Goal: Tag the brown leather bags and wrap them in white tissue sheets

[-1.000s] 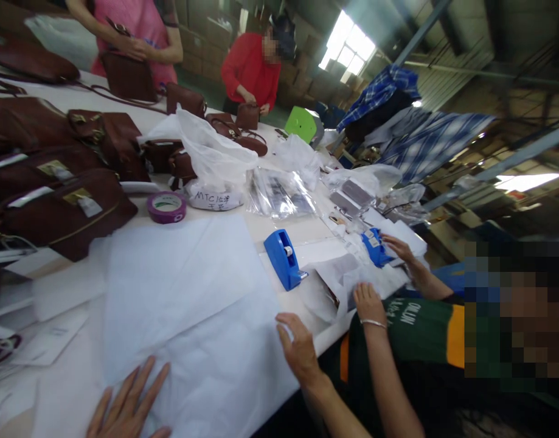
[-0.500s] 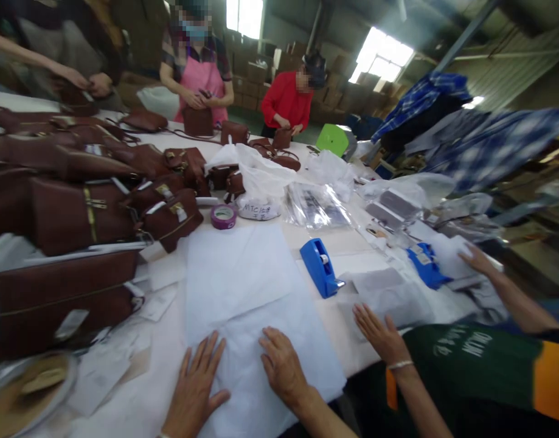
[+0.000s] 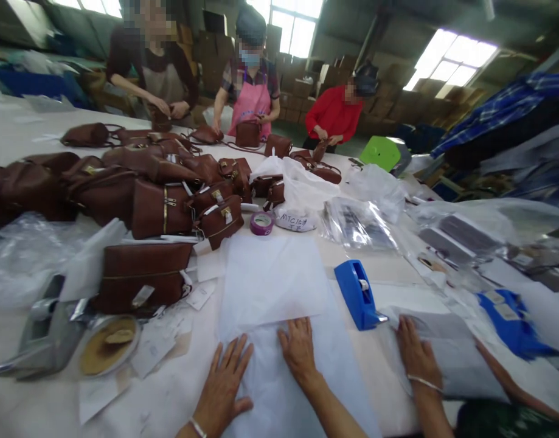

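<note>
My left hand (image 3: 227, 383) lies flat with fingers spread on the lower left edge of white tissue paper (image 3: 270, 274). On the same paper, my right hand (image 3: 300, 353) rests with fingers stretched forward. Its fingertips meet the edge of the upper paper layer, and a faint skin tint shows through the sheet there. Right of the paper stands a blue tape dispenser (image 3: 357, 295). A purple tape roll (image 3: 261, 223) and a white packet with handwriting (image 3: 296, 219) sit beyond the paper's far edge.
Brown bags (image 3: 146, 274) are piled at left, near a round dish (image 3: 108, 345) and paper tags (image 3: 154, 350). A co-worker's hand (image 3: 418, 353) presses a grey, plastic-wrapped item (image 3: 457, 347) at right. Another blue dispenser (image 3: 511, 319) lies beyond. Several people work across the table.
The view has swung left, showing more of the left table side. My right hand has slid forward to the upper layer's edge. My left hand stays flat on the paper.
</note>
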